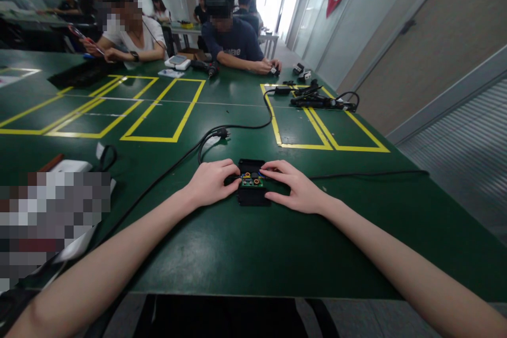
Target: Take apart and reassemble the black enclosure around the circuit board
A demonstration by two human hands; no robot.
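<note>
A small black plastic case (252, 195) lies on the green table (245, 253) in front of me. A green circuit board (252, 180) with round coils sits in it. My left hand (212, 182) rests at the case's left side, fingers curled against the board's edge. My right hand (295, 187) lies at the right side, fingers stretched over the case's top right corner and touching the board. A black cable (368, 174) runs off to the right from beside the case.
A black power cord with a plug (222, 132) loops behind the case. Yellow tape boxes (162, 116) mark the table. Black adapters and cables (317, 99) lie far right. Two people sit across the table. A white object (71, 166) lies at the left.
</note>
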